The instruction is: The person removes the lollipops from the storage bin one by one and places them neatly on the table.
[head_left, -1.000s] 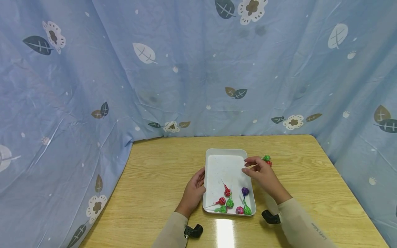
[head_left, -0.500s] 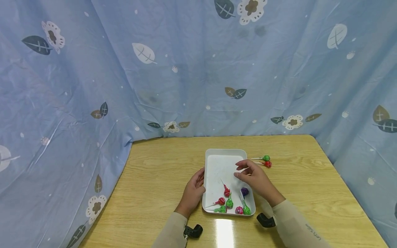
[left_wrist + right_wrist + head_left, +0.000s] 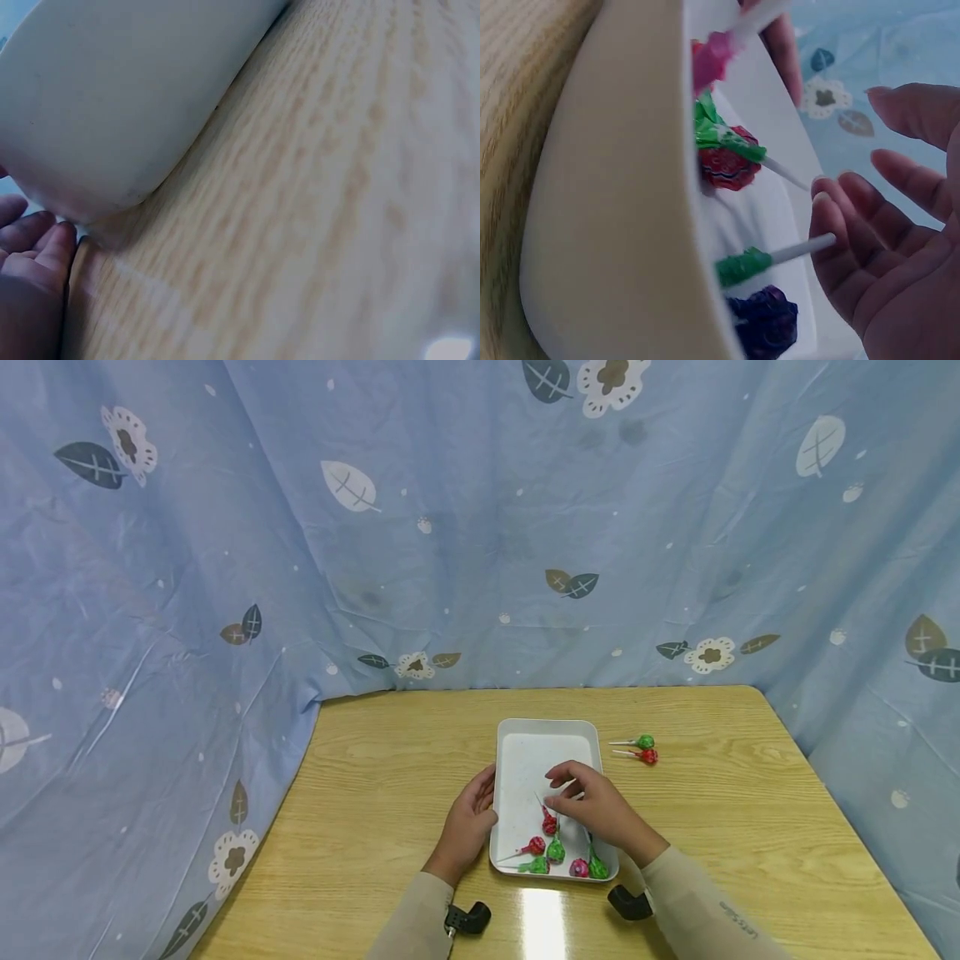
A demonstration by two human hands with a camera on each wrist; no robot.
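A white rectangular tray point(image 3: 525, 752) holds several wrapped lollipops gathered toward its near end. Among them are a red lollipop point(image 3: 550, 823), a green lollipop point(image 3: 555, 850) and a pink lollipop point(image 3: 579, 867). My left hand point(image 3: 467, 822) rests along the tray's left side, fingers against the outer wall and thumb by the rim. Over the tray's right half hovers my right hand point(image 3: 592, 802), fingers loosely bent and holding nothing. In the right wrist view, its fingertips are close to the lollipop sticks. That view also shows a purple lollipop point(image 3: 765, 322), mostly hidden behind the right hand from the head.
To the right of the tray, a green lollipop point(image 3: 645, 742) and a red lollipop point(image 3: 647, 757) lie side by side on the wooden table point(image 3: 390, 777). A blue patterned curtain point(image 3: 465, 543) hangs behind the table and along both sides.
My right hand has moved left and nearer from the tray's right rim to above the lollipops, uncovering the two lollipops on the table. The left hand stays in place.
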